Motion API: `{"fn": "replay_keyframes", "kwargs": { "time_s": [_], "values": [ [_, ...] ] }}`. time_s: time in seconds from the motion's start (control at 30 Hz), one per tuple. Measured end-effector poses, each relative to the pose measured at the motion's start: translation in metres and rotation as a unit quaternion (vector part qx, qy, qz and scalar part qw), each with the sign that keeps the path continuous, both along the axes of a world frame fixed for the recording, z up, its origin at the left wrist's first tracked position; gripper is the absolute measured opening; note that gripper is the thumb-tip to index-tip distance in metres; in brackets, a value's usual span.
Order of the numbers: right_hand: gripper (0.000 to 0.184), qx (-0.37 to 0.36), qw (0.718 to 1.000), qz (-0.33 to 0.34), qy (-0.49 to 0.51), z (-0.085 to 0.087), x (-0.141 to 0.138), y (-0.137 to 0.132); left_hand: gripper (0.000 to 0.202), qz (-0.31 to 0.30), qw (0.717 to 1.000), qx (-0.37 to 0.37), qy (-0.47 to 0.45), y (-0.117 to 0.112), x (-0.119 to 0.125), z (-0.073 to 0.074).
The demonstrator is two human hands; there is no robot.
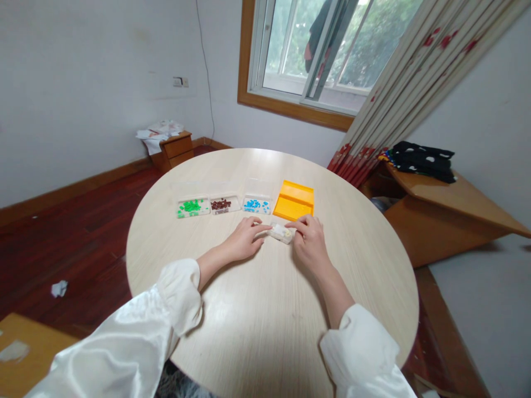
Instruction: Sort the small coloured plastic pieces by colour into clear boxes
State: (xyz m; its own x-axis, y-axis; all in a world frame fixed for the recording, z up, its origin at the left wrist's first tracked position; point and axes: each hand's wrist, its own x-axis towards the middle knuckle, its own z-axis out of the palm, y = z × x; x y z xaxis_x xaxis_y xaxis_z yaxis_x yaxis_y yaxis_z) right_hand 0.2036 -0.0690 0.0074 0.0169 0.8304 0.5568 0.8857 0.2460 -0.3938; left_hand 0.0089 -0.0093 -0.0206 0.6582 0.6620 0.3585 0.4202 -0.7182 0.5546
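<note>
A small whitish box with pale contents sits on the round table between my hands. My left hand is at its left end, index finger stretched to the near-left edge and thumb bent below. At the opposite end, my right hand grips it, the index finger reaching over the top. Just beyond lies an open yellow case. To its left are three clear boxes with open lids: one with blue pieces, one with brown pieces and one with green pieces.
The round pale wooden table fills the middle. A tilted brown wooden cabinet with dark cloth stands at the right. Papers lie on a small cabinet at the back left, and a curtain hangs beside the window.
</note>
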Motion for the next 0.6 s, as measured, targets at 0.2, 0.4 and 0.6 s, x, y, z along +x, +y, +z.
{"fn": "replay_keyframes", "kwargs": {
  "time_s": [0.2, 0.4, 0.6],
  "values": [
    [0.038, -0.089, 0.996, 0.012, -0.024, -0.0098, 0.0021, 0.0041, 0.040, 0.003, 1.000, -0.005, -0.005, 0.0004, 0.0003, -0.0008],
    [0.038, -0.094, 0.995, 0.006, -0.034, -0.0077, 0.0000, 0.0037, 0.039, 0.003, 1.000, -0.008, -0.008, 0.0016, 0.0004, -0.0022],
    [0.028, -0.056, 0.998, 0.001, -0.035, -0.0093, -0.0062, 0.0025, 0.038, 0.006, 1.000, -0.009, -0.010, 0.0014, 0.0004, -0.0016]
  ]
}}
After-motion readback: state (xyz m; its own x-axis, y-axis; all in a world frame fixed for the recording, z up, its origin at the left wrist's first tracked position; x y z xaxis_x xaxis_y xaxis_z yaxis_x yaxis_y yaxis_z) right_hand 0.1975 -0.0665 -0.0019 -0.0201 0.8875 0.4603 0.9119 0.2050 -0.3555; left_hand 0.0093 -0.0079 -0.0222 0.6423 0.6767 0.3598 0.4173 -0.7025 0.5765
